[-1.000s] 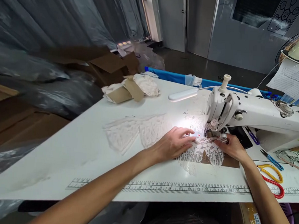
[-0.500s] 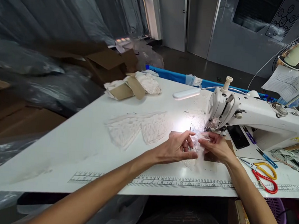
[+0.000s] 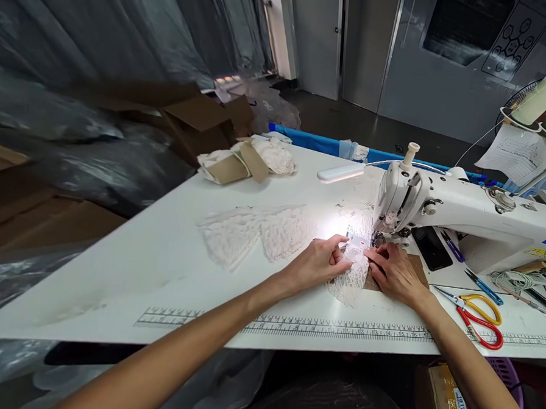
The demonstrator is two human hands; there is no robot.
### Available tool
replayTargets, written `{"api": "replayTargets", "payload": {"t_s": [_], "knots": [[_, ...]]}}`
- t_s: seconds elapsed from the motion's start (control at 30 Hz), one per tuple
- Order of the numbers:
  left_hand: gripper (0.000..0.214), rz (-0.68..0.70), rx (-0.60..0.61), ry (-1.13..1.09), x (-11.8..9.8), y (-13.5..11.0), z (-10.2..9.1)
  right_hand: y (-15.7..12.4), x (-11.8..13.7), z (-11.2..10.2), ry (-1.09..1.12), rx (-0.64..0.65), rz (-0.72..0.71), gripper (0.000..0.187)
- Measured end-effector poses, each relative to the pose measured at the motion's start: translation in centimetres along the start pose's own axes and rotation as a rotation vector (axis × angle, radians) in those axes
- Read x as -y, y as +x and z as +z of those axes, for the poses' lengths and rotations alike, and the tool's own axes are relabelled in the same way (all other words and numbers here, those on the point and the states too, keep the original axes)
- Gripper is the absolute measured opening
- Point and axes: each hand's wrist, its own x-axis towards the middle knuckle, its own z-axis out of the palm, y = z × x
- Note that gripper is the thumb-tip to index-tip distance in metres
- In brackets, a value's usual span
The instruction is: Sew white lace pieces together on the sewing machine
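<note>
A strip of white lace (image 3: pixel 352 283) lies under the needle end of the white sewing machine (image 3: pixel 456 199), its near part hanging toward me on the table. My left hand (image 3: pixel 321 261) pinches the lace's left edge between thumb and fingers. From the other side, my right hand (image 3: pixel 396 272) holds the lace's right edge with bent fingertips, close to the presser foot. A brown cardboard piece (image 3: pixel 416 270) lies partly beneath my right hand. To the left, two joined fan-shaped lace pieces (image 3: pixel 235 236) rest flat.
Scissors with yellow and red handles (image 3: pixel 482 319), blue snips (image 3: pixel 483 286) and a dark phone (image 3: pixel 430 248) lie at right. A printed ruler (image 3: pixel 289 326) runs along the front edge. Bundled lace (image 3: pixel 275 156) sits at the back; a lamp (image 3: pixel 341 172) hangs over the table.
The lace, previously lifted and blurred between my hands, now lies flatter under the machine. My left fingers have closed on its edge, and my right hand has turned palm-down beside it.
</note>
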Motion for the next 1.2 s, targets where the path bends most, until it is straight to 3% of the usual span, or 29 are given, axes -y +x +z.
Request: {"api": "replayTargets", "payload": {"t_s": [0.27, 0.5, 0.73, 0.9, 1.07, 1.2], "knots": [[0.046, -0.059, 0.052, -0.061, 0.4, -0.1, -0.2, -0.2, -0.3, 0.4, 0.036, 0.023, 0.050, 0.040], [0.039, -0.043, 0.082, 0.109, 0.4, 0.0, -0.5, -0.2, 0.7, 0.4, -0.023, 0.065, 0.038, 0.040], [0.042, -0.037, 0.211, 0.041, 0.1, 0.1, -1.0, -1.3, 1.2, 0.7, 0.014, -0.025, 0.036, 0.033], [0.047, -0.064, 0.184, 0.024, 0.3, -0.1, -1.1, -1.4, 0.9, 1.0, 0.052, -0.084, 0.038, 0.041], [0.052, -0.067, 0.130, 0.086, 0.3, -0.2, -1.0, -0.8, 1.4, 0.8, -0.025, 0.009, 0.046, 0.040], [0.040, -0.103, 0.073, 0.127, 0.2, -0.1, -0.9, -0.5, 1.7, 0.8, -0.047, 0.031, 0.063, 0.040]]}}
